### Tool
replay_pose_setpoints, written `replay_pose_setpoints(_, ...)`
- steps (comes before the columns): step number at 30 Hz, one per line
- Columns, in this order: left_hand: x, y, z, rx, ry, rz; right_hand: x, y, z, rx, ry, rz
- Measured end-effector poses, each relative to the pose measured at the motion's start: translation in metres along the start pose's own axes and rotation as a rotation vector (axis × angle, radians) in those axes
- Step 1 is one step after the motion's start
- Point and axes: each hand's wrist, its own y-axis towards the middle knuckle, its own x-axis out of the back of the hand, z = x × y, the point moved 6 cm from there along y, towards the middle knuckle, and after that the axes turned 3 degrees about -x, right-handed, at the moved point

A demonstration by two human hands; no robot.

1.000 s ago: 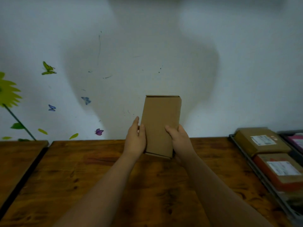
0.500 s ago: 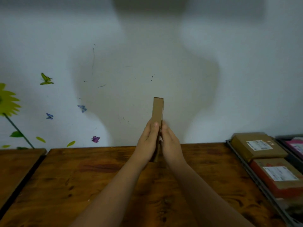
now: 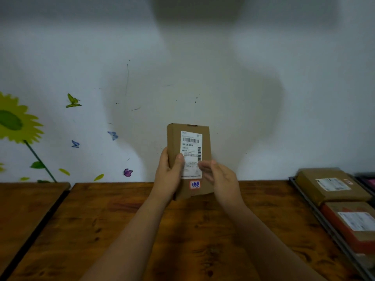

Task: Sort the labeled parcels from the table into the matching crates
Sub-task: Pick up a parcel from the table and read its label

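A flat brown cardboard parcel (image 3: 174,138) stands upright in front of me above the wooden table (image 3: 182,230). Its white shipping label (image 3: 191,142) and a small red-edged sticker (image 3: 195,184) with handwriting face me. My left hand (image 3: 168,175) grips the parcel's left edge, thumb on the front. My right hand (image 3: 220,177) is blurred at the lower right edge, fingers curled toward the label; whether it grips the parcel is unclear. At the right, a dark crate (image 3: 316,218) holds two labelled parcels (image 3: 330,187), (image 3: 353,222).
A white wall with sunflower and butterfly decals rises just behind the table. A second wooden table (image 3: 26,203) adjoins on the left with a dark gap between. Another crate (image 3: 365,179) with something pink shows at the far right edge.
The parcel has been turned: plain back a second ago, edge-on half a second ago, now its labelled face toward me. My hands shifted along its edges.
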Motion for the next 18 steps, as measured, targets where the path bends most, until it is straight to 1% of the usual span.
replay_pose_setpoints(4,0.012,0.000,-0.003,0.016,-0.024,-0.059,0.023,0.005,0.011,0.115,-0.056,-0.196)
replay_pose_setpoints(6,0.014,-0.003,-0.005,0.040,-0.042,-0.071,0.029,0.009,0.011,0.112,-0.099,-0.213)
replay_pose_setpoints(10,0.012,-0.007,-0.008,0.061,-0.033,-0.059,0.026,0.015,0.011,0.023,-0.109,-0.097)
replay_pose_setpoints(13,0.010,-0.011,-0.009,0.048,-0.022,-0.038,0.019,0.014,0.014,-0.002,-0.135,-0.008)
replay_pose_setpoints(18,0.002,-0.017,-0.016,-0.002,-0.001,0.024,0.012,0.010,0.016,-0.006,-0.151,0.027)
